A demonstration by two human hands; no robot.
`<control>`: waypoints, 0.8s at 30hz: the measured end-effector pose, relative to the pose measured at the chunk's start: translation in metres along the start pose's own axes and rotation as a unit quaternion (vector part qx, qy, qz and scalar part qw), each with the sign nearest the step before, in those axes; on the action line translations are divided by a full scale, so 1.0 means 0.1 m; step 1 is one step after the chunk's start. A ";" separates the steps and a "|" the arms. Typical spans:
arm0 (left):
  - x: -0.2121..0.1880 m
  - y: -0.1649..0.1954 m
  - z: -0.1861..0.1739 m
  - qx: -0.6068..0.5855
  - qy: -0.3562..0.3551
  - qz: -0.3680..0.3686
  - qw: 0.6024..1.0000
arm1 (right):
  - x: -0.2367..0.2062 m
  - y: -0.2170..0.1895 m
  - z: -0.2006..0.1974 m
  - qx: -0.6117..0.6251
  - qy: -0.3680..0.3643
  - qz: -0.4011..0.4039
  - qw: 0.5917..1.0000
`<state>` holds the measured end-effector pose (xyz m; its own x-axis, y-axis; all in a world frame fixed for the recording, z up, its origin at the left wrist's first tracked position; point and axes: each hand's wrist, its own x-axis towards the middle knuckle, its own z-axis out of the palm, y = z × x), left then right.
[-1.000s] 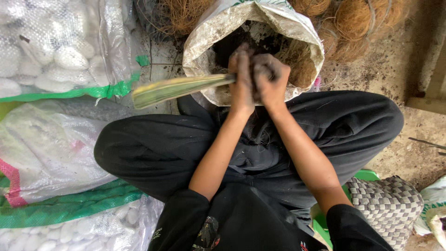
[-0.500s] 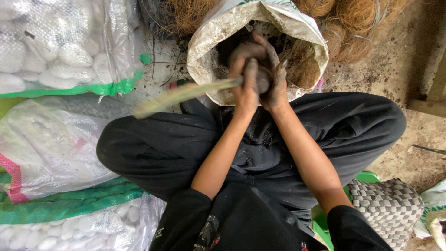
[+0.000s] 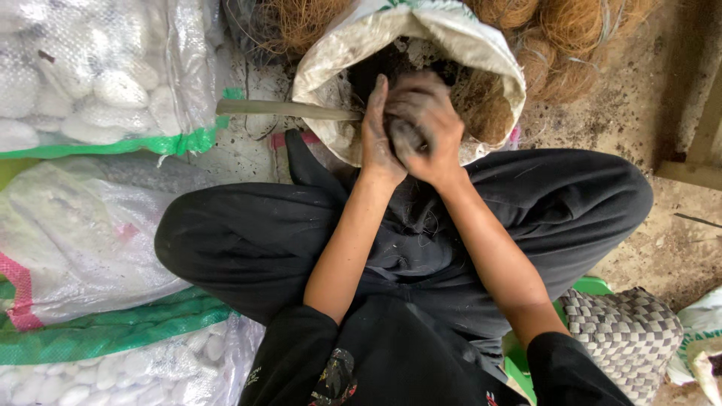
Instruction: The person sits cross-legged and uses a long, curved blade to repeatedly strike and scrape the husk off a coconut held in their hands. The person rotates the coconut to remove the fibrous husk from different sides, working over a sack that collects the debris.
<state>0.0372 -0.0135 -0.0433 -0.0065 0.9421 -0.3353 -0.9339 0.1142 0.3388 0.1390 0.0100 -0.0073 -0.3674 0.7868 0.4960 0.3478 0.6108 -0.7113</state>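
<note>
Left hand [image 3: 374,135] and right hand [image 3: 423,124] are pressing together over the mouth of one white sack [image 3: 331,68], fingers curled, clenching a dark lump [image 3: 406,139] between them. One long pale-green stalk [image 3: 286,110] is sticking out leftward from the left hand. The sack is holding dark soil [image 3: 451,71]. Three clear bags of white pebbles [image 3: 98,83] are lying at left.

Head view, straight down, close
</note>
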 end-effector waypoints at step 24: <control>0.00 -0.25 0.02 0.400 0.109 0.330 0.848 | -0.15 0.16 0.04 0.203 0.014 0.172 0.964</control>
<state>0.0609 -0.0155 -0.0498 -0.5812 0.8130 0.0342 -0.1603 -0.1556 0.9747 0.1461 0.0071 -0.0281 -0.2649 0.9420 0.2060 0.0769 0.2336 -0.9693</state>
